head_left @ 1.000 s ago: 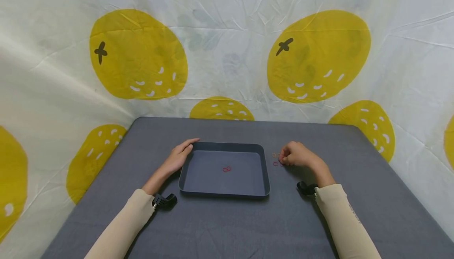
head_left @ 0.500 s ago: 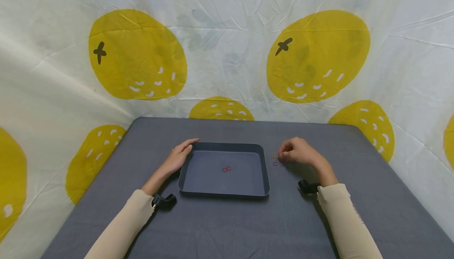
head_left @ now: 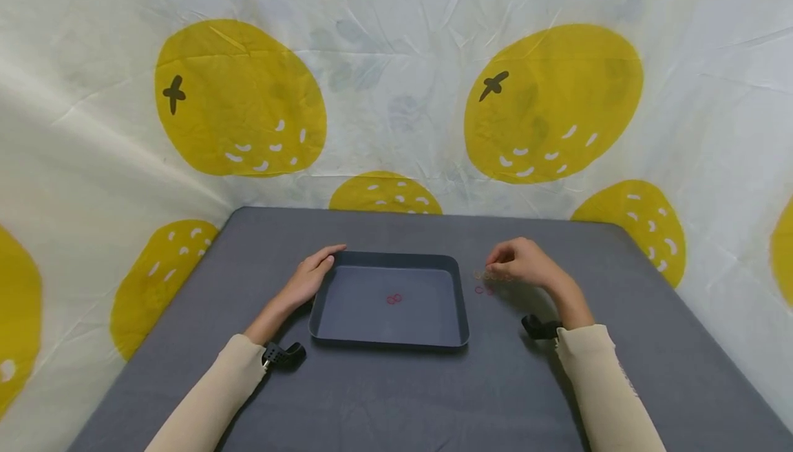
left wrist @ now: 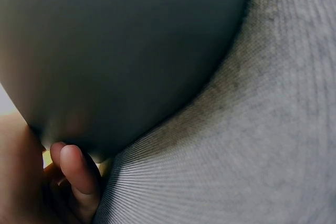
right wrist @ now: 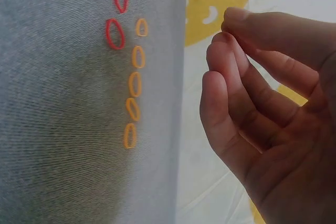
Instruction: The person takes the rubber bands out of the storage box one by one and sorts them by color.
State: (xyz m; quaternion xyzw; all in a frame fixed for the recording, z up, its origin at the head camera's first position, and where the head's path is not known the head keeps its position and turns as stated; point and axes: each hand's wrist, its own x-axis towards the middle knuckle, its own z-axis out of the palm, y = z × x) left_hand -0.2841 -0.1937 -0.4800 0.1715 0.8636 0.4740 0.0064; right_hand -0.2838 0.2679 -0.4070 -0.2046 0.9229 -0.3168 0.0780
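Observation:
In the head view my left hand (head_left: 308, 278) holds the far left corner of a shallow dark grey tray (head_left: 389, 347), thumb at the rim. The left wrist view shows bent fingers (left wrist: 77, 169) against the tray's wall (left wrist: 157, 51). Two small red rubber bands (head_left: 392, 299) lie together inside the tray. My right hand (head_left: 523, 261) hovers just right of it, above the loose bands, thumb and index tips together. I see nothing between those fingertips; a thin band could be hidden. Below are two red rubber bands (right wrist: 115, 33) and a row of several orange rubber bands (right wrist: 135, 84).
A grey cloth-covered table (head_left: 384, 397) bears the tray and bands. Behind it hangs a white curtain (head_left: 396, 115) printed with large yellow fruit. Black wrist straps (head_left: 285, 354) sit below both hands.
My right hand has risen slightly from the bands, showing more of the orange row beneath. My left hand and the tray stay put; the head view has tilted up slightly.

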